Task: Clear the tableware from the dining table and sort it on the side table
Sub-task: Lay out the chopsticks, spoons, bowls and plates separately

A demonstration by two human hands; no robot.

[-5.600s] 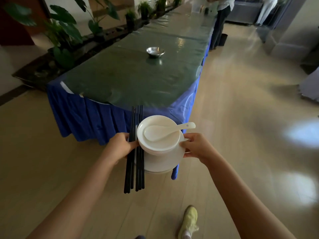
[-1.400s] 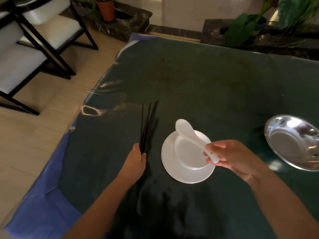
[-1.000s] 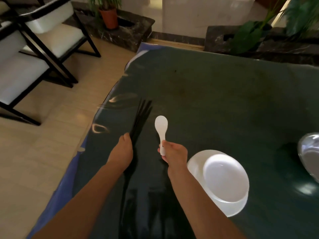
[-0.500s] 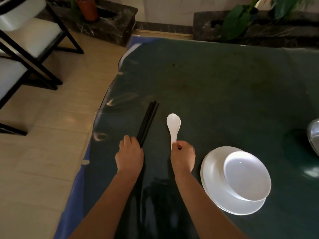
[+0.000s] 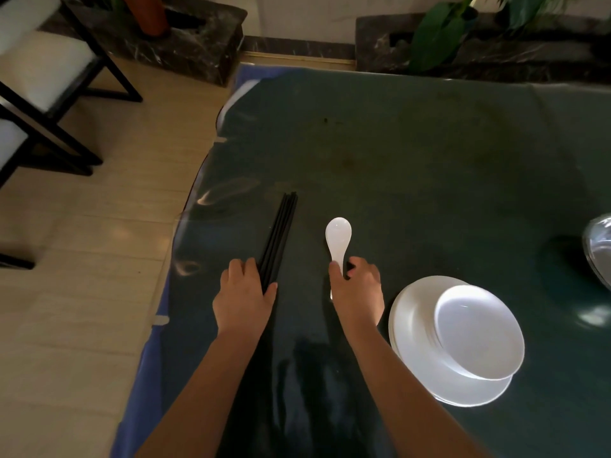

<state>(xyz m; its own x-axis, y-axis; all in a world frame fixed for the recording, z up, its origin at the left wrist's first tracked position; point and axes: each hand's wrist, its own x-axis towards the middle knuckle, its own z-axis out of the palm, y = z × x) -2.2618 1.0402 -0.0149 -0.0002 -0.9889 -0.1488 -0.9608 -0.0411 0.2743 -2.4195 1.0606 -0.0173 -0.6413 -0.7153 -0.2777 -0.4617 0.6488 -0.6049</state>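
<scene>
Two hands | left hand [image 5: 244,294] clasps chopsticks [image 5: 279,234] | right hand [image 5: 358,292] pinches spoon [image 5: 338,239]

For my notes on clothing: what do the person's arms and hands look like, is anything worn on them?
Both forearms are bare as far as the picture shows; no sleeve is in view. The left hand and right hand have no glove, and no ring, watch or bracelet is visible.

My left hand [image 5: 244,297] rests on the near ends of the black chopsticks [image 5: 279,236], which lie on the dark table [image 5: 413,153]. My right hand [image 5: 358,292] pinches the handle of the white spoon [image 5: 338,239], bowl pointing away. Right of it, a white bowl [image 5: 479,332] sits on stacked plates [image 5: 416,332]; a steel bowl [image 5: 600,249] shows at the edge.
</scene>
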